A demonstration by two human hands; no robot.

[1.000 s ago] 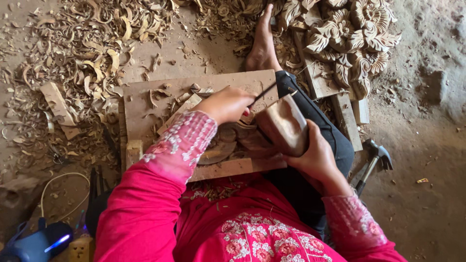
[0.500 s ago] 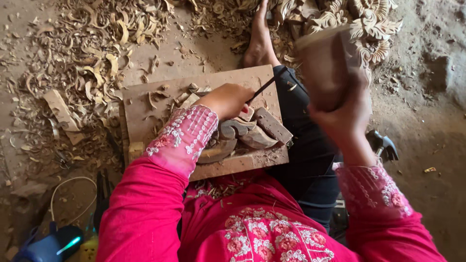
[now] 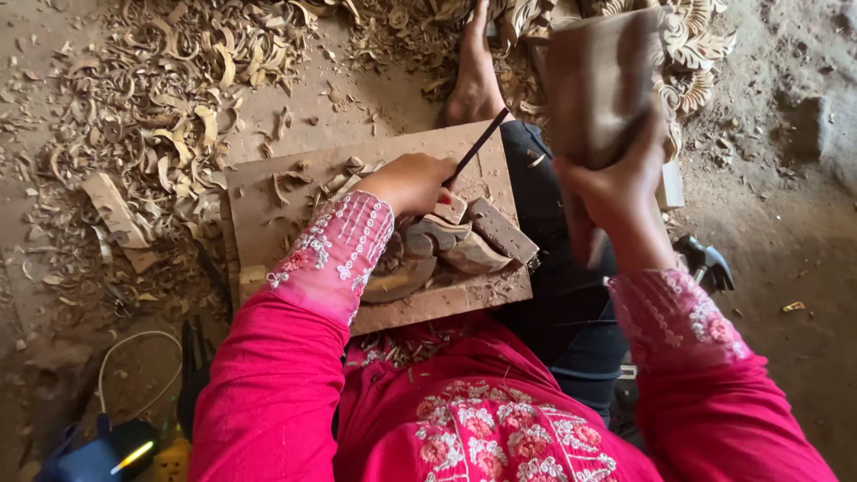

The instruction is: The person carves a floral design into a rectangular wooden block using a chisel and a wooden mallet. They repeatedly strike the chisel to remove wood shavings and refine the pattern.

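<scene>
My left hand (image 3: 409, 181) grips a thin dark chisel (image 3: 478, 145), its tip set on a carved wooden piece (image 3: 464, 241) that lies on a flat wooden board (image 3: 268, 205). My right hand (image 3: 616, 192) holds a blocky wooden mallet (image 3: 596, 80) raised well above the board, to the right of the chisel; the mallet is blurred. Both arms wear pink embroidered sleeves. A bare foot (image 3: 473, 76) rests beyond the board.
Wood shavings (image 3: 170, 80) cover the dirt floor at left and back. Finished carved ornaments (image 3: 687, 45) lie at the back right. A hammer head (image 3: 707, 261) sits right of my leg. A blue device with a white cable (image 3: 107, 446) lies at lower left.
My right hand has swung the mallet up from the chisel's end to high on the right. The left hand and chisel have stayed on the carving.
</scene>
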